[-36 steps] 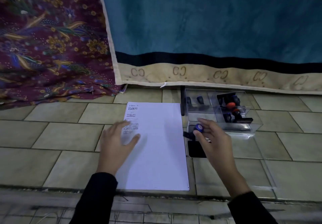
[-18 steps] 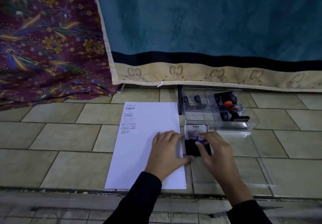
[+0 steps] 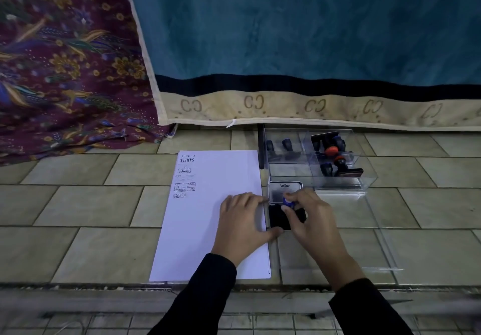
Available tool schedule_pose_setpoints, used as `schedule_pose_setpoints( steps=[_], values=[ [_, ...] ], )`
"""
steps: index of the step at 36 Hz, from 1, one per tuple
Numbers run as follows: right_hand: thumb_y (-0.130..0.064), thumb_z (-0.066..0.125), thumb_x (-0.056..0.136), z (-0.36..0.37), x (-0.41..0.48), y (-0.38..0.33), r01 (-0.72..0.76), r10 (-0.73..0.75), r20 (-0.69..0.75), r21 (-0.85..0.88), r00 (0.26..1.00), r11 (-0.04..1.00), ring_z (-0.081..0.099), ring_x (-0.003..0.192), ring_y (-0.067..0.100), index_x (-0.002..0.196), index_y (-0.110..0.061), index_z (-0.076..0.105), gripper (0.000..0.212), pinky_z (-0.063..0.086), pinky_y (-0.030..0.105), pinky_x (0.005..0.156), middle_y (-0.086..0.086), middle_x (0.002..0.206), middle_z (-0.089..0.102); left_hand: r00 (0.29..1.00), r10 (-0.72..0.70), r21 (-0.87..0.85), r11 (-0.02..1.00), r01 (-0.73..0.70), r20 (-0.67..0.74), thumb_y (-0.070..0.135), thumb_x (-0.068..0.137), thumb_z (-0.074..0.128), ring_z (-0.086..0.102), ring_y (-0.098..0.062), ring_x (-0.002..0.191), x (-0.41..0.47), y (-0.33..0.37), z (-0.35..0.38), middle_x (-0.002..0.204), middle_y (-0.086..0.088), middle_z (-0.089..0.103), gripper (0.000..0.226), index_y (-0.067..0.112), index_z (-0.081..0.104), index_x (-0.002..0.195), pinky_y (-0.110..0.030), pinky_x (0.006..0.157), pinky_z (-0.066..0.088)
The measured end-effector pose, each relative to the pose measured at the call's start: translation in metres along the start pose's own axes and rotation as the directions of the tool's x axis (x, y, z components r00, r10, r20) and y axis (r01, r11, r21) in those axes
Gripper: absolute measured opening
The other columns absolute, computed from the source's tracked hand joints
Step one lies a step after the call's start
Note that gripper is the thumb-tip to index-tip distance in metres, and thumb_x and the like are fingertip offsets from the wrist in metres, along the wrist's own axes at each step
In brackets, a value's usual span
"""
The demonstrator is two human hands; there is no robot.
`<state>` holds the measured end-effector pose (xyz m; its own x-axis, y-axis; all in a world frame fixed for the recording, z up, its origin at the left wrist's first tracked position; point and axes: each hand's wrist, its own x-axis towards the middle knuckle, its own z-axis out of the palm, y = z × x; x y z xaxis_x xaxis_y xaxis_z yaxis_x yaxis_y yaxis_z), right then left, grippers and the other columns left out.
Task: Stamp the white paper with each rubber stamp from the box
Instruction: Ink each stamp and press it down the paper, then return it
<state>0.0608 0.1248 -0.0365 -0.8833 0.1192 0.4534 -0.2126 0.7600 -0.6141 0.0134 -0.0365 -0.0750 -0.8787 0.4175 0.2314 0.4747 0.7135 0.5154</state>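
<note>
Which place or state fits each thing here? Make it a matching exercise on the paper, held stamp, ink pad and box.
Things
1. white paper sheet
2. blue-handled rubber stamp
3. black ink pad in open metal tin
4. clear plastic compartment box

Places or states
A. holds more stamps, beside the blanket hem
B. pinched by the right hand over the pad
C. under the flat left hand, prints along its left edge
D. just right of the paper, lid open

Pairs: 1-C; 2-B; 3-D; 4-A
</note>
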Motion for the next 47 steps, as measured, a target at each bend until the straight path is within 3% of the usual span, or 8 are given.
schedule_pose_setpoints(
  steps=[5, 9, 13, 17, 20, 26, 36, 47],
  values=[
    [0.001, 0.075, 0.074, -0.003, -0.012, -0.001, 0.021, -0.021, 0.0, -0.02, 1.0, 1.0, 0.061, 0.074, 0.012, 0.09, -0.008, 0.065, 0.021, 0.05, 0.023, 0.068, -0.001, 0.085, 0.062, 1.0, -0.011, -0.065, 0.998, 0.012, 0.004, 0.084, 0.063, 0.052, 0.045, -0.004, 0.117, 0.003, 0.002, -0.013, 0.118, 0.02, 0.055, 0.076, 0.032, 0.057, 0.119, -0.031, 0.106, 0.026],
    [-0.002, 0.075, 0.076, -0.007, -0.007, -0.004, 0.006, -0.004, 0.044, -0.041, 0.999, 0.999, 0.062, 0.072, 0.012, 0.093, -0.01, 0.066, 0.021, 0.048, 0.017, 0.069, -0.005, 0.086, 0.06, 0.975, -0.083, -0.196, 0.98, 0.042, -0.207, 0.073, 0.076, 0.051, 0.047, -0.005, 0.12, 0.003, -0.013, -0.045, 0.116, 0.022, 0.055, 0.06, 0.028, 0.063, 0.114, -0.041, 0.108, 0.033],
    [-0.01, 0.073, 0.079, -0.005, 0.002, -0.016, -0.053, 0.052, 0.007, 0.046, 0.999, 0.998, 0.064, 0.075, 0.002, 0.096, -0.017, 0.065, 0.02, 0.053, 0.019, 0.069, -0.008, 0.088, 0.063, 0.915, -0.196, -0.194, 0.972, 0.133, -0.352, 0.058, 0.082, 0.051, 0.058, -0.02, 0.112, -0.007, -0.063, -0.083, 0.114, 0.007, 0.064, 0.05, 0.021, 0.065, 0.112, -0.051, 0.1, 0.042],
    [-0.015, 0.072, 0.081, 0.024, 0.022, -0.05, -0.026, 0.02, 0.036, 0.172, 0.999, 0.985, 0.063, 0.076, -0.002, 0.096, -0.018, 0.065, 0.017, 0.045, 0.004, 0.067, -0.007, 0.088, 0.064, 0.922, -0.284, 0.043, 0.951, 0.305, -0.261, 0.07, 0.076, 0.046, 0.045, -0.02, 0.13, -0.03, -0.111, -0.097, 0.13, 0.004, 0.057, 0.066, 0.025, 0.057, 0.123, -0.047, 0.11, 0.028],
    [-0.011, 0.069, 0.082, 0.057, 0.038, -0.077, 0.019, -0.054, 0.13, 0.255, 0.99, 0.967, 0.064, 0.075, 0.007, 0.097, -0.011, 0.064, 0.016, 0.051, 0.017, 0.074, 0.001, 0.092, 0.063, 0.92, -0.323, 0.124, 0.926, 0.355, -0.221, 0.079, 0.07, 0.043, 0.036, -0.017, 0.136, -0.044, -0.129, -0.094, 0.139, 0.004, 0.051, 0.08, 0.027, 0.052, 0.129, -0.043, 0.113, 0.02],
    [-0.013, 0.063, 0.087, 0.112, 0.055, -0.107, 0.046, -0.111, 0.282, 0.227, 0.953, 0.973, 0.061, 0.084, 0.023, 0.103, -0.007, 0.061, 0.017, 0.051, 0.036, 0.08, 0.009, 0.098, 0.061, 0.917, -0.339, 0.153, 0.915, 0.374, -0.212, 0.083, 0.066, 0.044, 0.038, -0.013, 0.134, -0.052, -0.136, -0.086, 0.143, 0.008, 0.046, 0.08, 0.03, 0.056, 0.125, -0.045, 0.115, 0.017],
    [-0.013, 0.058, 0.09, 0.143, 0.058, -0.12, 0.043, -0.108, 0.355, 0.184, 0.929, 0.982, 0.055, 0.085, 0.024, 0.098, -0.006, 0.056, 0.01, 0.048, 0.033, 0.072, 0.009, 0.097, 0.057, 0.921, -0.325, 0.177, 0.914, 0.364, -0.216, 0.08, 0.065, 0.044, 0.037, -0.011, 0.134, -0.051, -0.139, -0.085, 0.142, 0.009, 0.047, 0.072, 0.032, 0.06, 0.116, -0.041, 0.114, 0.015],
    [-0.006, 0.053, 0.089, 0.148, 0.057, -0.129, 0.113, -0.134, 0.394, 0.075, 0.909, 0.991, 0.054, 0.09, 0.031, 0.096, 0.0, 0.057, 0.01, 0.048, 0.044, 0.075, 0.015, 0.098, 0.056, 0.923, -0.32, 0.184, 0.914, 0.361, -0.215, 0.072, 0.062, 0.045, 0.04, -0.015, 0.133, -0.049, -0.135, -0.087, 0.141, 0.006, 0.048, 0.074, 0.026, 0.06, 0.117, -0.045, 0.114, 0.017]
  ],
)
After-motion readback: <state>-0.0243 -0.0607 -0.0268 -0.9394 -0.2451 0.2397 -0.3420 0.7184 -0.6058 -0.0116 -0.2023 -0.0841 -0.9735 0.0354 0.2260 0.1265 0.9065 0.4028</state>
